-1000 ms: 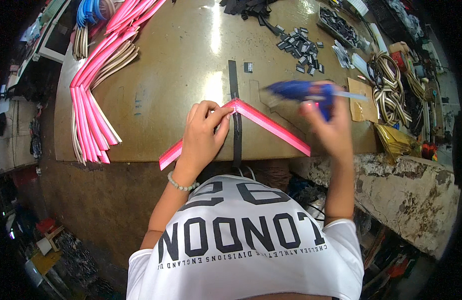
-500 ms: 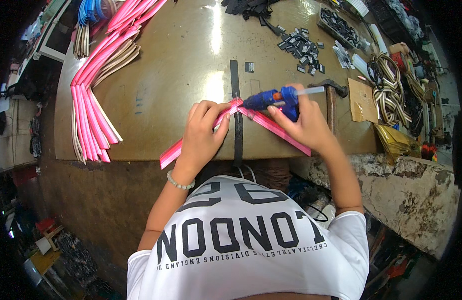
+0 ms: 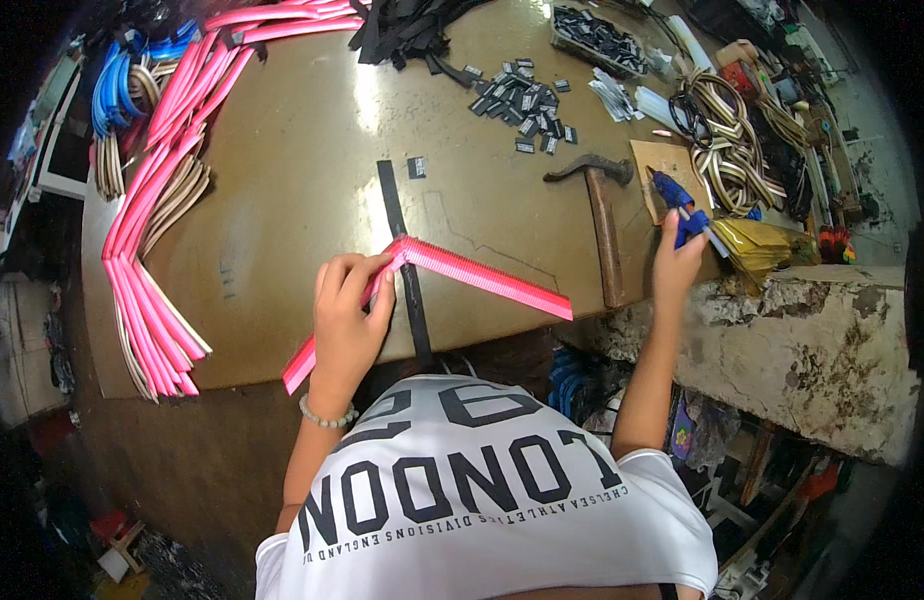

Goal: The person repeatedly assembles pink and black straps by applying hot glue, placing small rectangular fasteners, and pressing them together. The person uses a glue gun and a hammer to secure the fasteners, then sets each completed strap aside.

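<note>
A bent pink strip (image 3: 487, 278) lies at the table's near side, its corner over a black strap (image 3: 414, 305) that runs toward me. My left hand (image 3: 350, 315) is closed on the pink strip just left of that corner, thumb and fingers pinching it. Off to the right, my right hand (image 3: 675, 262) grips a blue hot glue gun (image 3: 690, 222) above the table's right end. The gun's nozzle points away from me, over a piece of brown cardboard (image 3: 662, 165).
A hammer (image 3: 604, 220) lies between the strip and the glue gun. Small black labels (image 3: 527, 108) are heaped farther back, near black straps (image 3: 407, 30). Bundled pink strips (image 3: 142, 270) line the left side. Coiled beige strips (image 3: 727, 140) and a yellow packet (image 3: 767, 245) sit right.
My right hand has carried the glue gun from the strip's corner away to the right, past the hammer. My left hand still pinches the pink strip. The whole view has shifted.
</note>
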The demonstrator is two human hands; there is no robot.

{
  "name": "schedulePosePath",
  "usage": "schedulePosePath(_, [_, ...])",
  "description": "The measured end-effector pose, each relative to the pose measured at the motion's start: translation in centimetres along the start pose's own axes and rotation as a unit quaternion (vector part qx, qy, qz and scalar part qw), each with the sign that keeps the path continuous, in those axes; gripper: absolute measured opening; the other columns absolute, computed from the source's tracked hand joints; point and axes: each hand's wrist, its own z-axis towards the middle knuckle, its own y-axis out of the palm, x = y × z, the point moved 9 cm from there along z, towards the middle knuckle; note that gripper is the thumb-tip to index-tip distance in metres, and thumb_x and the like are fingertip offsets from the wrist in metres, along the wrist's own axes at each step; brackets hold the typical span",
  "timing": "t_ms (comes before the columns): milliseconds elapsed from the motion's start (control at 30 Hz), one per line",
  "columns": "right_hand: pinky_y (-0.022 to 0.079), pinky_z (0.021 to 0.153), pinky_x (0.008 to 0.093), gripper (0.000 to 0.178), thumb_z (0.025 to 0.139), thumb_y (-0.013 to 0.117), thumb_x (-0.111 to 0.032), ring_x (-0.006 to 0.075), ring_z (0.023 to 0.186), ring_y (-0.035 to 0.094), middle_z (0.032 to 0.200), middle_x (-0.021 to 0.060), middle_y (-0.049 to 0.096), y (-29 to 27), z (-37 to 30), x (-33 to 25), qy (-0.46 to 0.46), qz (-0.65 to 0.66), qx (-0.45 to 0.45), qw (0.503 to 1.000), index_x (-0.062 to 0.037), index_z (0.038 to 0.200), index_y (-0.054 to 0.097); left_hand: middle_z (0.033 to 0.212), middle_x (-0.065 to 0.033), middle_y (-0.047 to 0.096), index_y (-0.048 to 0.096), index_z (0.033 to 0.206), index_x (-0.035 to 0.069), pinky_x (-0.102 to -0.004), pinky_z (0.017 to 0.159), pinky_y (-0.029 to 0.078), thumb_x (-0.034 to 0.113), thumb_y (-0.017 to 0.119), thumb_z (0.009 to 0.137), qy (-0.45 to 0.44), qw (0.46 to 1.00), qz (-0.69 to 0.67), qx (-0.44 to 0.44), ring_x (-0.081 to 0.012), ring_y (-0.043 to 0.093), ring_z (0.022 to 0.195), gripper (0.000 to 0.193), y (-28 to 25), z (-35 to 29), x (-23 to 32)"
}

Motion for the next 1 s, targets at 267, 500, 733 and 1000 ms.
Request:
schedulePosePath(267, [0.052,0.084,0.0358,0.029,0.096,0.059,-0.018,0.0260,0.093,0.069,0.102,0.0166,0.072,-0.9,10.0,-2.0,-0.165,-0.136,-0.168,0.962,0.0007,0.118,0.067,0.093,-0.0104,0.059,0.070,0.100,0.003,-0.0376,0.080,0.045,0.005,0.069,0.085,0.019,0.999,0.025,-0.016,-0.0272,0.054,0.088,0.015,0.2,0.7,0.0])
schedulePosePath(500, [0.054,0.073,0.0398,0.029,0.089,0.069,-0.029,0.0322,0.081,0.071,0.088,0.0169,0.072,14.1,16.8,-2.6,-0.204,-0.142,-0.206,0.946,-0.0070,0.107,0.073,0.094,-0.0092,0.060,0.071,0.099,0.005,-0.0372,0.081,0.045,0.006,0.070,0.085,0.021,1.000,0.017,0.001,-0.0263,0.055,0.089,0.014,0.0,0.4,-0.1])
schedulePosePath(733, [0.052,0.075,0.0434,0.021,0.090,0.068,-0.024,0.0360,0.085,0.068,0.089,0.0169,0.070,12.9,13.9,-5.4,-0.371,-0.190,-0.118,0.901,-0.0090,0.104,0.071,0.093,-0.0085,0.061,0.072,0.099,0.006,-0.0372,0.079,0.046,0.007,0.070,0.084,0.053,0.998,0.029,0.014,-0.0263,0.056,0.088,0.016,-0.3,0.4,0.3])
schedulePosePath(1000, [0.050,0.081,0.0468,0.021,0.090,0.065,-0.021,0.0381,0.095,0.064,0.098,0.0198,0.068,14.8,15.1,-3.9,-0.322,-0.168,-0.190,0.912,-0.0018,0.098,0.067,0.092,-0.0082,0.061,0.071,0.099,0.005,-0.0374,0.079,0.046,0.007,0.070,0.084,0.067,0.998,0.018,0.008,-0.0264,0.055,0.086,0.015,-0.3,0.3,0.6])
